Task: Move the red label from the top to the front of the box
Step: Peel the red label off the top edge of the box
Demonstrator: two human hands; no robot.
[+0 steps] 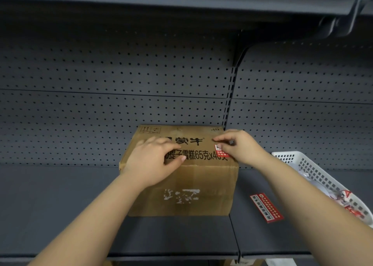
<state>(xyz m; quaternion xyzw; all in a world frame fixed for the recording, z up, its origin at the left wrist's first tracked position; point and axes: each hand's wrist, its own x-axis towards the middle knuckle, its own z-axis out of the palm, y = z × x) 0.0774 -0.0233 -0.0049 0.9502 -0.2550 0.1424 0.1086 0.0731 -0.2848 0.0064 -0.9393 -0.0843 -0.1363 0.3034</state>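
A brown cardboard box [189, 181] with black printed characters stands on the grey shelf. A small red label [221, 151] is stuck on the box's top near its right front corner. My right hand [240, 146] rests over the label, fingertips pinching at its upper edge and hiding most of it. My left hand [155, 160] lies flat on the left part of the box's top, holding the box down. The box's front face shows a patch of torn white residue [181, 196].
A second long red label [266, 207] lies flat on the shelf [60, 205] right of the box. A white plastic basket [314, 176] with red-and-white scraps stands at the far right. A pegboard back wall [121, 84] and an upper shelf enclose the space.
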